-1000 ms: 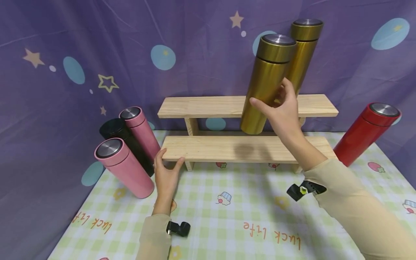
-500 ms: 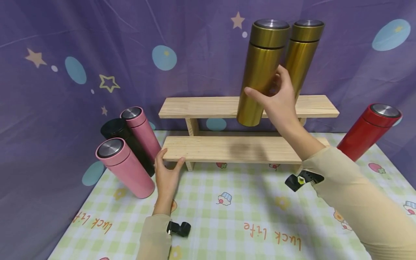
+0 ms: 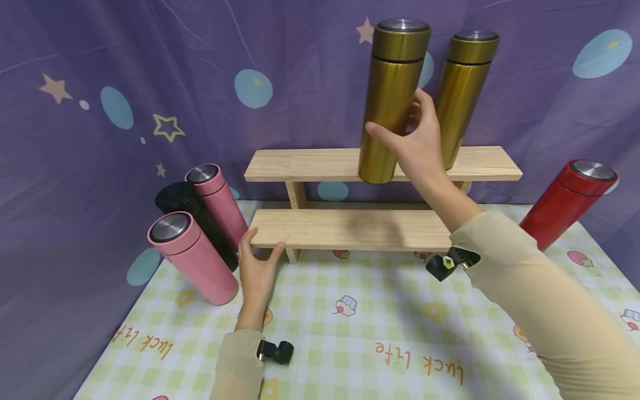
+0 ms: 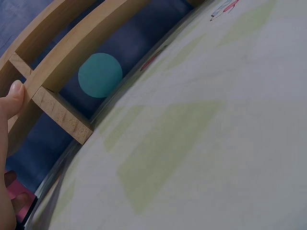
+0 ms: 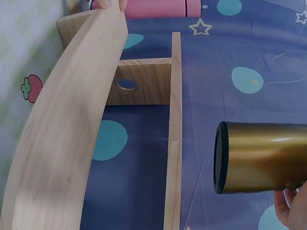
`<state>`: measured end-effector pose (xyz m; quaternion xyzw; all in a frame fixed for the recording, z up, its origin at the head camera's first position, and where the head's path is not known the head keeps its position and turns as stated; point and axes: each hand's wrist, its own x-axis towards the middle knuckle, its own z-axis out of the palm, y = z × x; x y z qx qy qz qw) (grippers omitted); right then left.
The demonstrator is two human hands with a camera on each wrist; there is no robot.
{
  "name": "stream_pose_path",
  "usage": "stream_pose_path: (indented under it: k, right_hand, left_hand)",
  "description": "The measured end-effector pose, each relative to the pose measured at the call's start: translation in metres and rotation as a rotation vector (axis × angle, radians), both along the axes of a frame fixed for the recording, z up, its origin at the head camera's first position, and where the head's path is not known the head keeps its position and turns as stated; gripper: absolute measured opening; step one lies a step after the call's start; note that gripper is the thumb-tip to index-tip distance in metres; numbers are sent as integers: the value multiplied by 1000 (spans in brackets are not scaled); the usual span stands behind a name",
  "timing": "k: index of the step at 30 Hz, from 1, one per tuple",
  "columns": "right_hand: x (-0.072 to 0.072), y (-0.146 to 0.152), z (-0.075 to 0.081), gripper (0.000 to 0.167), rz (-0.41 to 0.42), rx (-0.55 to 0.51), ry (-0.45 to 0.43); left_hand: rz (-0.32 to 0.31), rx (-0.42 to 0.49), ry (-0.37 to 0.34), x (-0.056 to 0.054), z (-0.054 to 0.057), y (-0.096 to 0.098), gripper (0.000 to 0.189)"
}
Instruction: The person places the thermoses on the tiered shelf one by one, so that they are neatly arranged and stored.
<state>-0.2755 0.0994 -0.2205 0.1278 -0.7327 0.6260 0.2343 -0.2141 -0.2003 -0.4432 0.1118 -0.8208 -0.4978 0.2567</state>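
My right hand grips a gold thermos around its lower half, thumb in front and fingers behind. The right wrist view has the black-rimmed base of this thermos apart from the upper board. A second gold thermos stands on the upper board's right part, beyond my right hand. My left hand holds the left front corner of the two-tier wooden shelf. In the left wrist view the thumb presses the front edge of the lower board, while the other fingers are at its end.
Left of the shelf stand a pink thermos in front, a black thermos and another pink thermos behind. A red thermos stands at the right, partly behind my right sleeve. A purple curtain hangs behind the checked tablecloth.
My right hand has raised the gold thermos and carried it leftward, so a gap now shows between it and the second gold one. The left hand stays on the shelf corner.
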Motion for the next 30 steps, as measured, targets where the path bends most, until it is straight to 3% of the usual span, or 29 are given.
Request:
stream_pose_path:
  k: [30]
  right_hand:
    - [-41,-14,-13,84,-146,53,-34]
  left_hand:
    - [7,-3,8,1,0,1,75]
